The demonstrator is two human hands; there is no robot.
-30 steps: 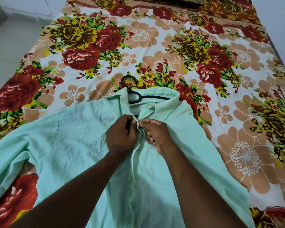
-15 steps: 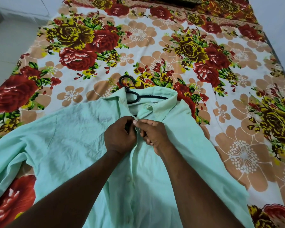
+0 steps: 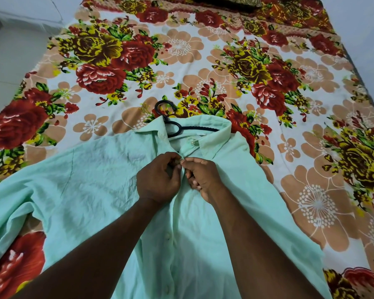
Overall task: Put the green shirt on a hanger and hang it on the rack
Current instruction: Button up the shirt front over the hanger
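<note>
The green shirt (image 3: 91, 190) is spread front-up on the floral bedsheet (image 3: 181, 50), with its hem and one sleeve cut off by the frame edges. A black hanger (image 3: 175, 128) is lodged in the collar; only its hook and part of one arm are seen, the rest being hidden under the cloth. The placket just below the collar is pinched by the curled fingers of the left hand (image 3: 158, 180) and the right hand (image 3: 203, 178), fingertips meeting. Whether a button is caught between them cannot be made out
</note>
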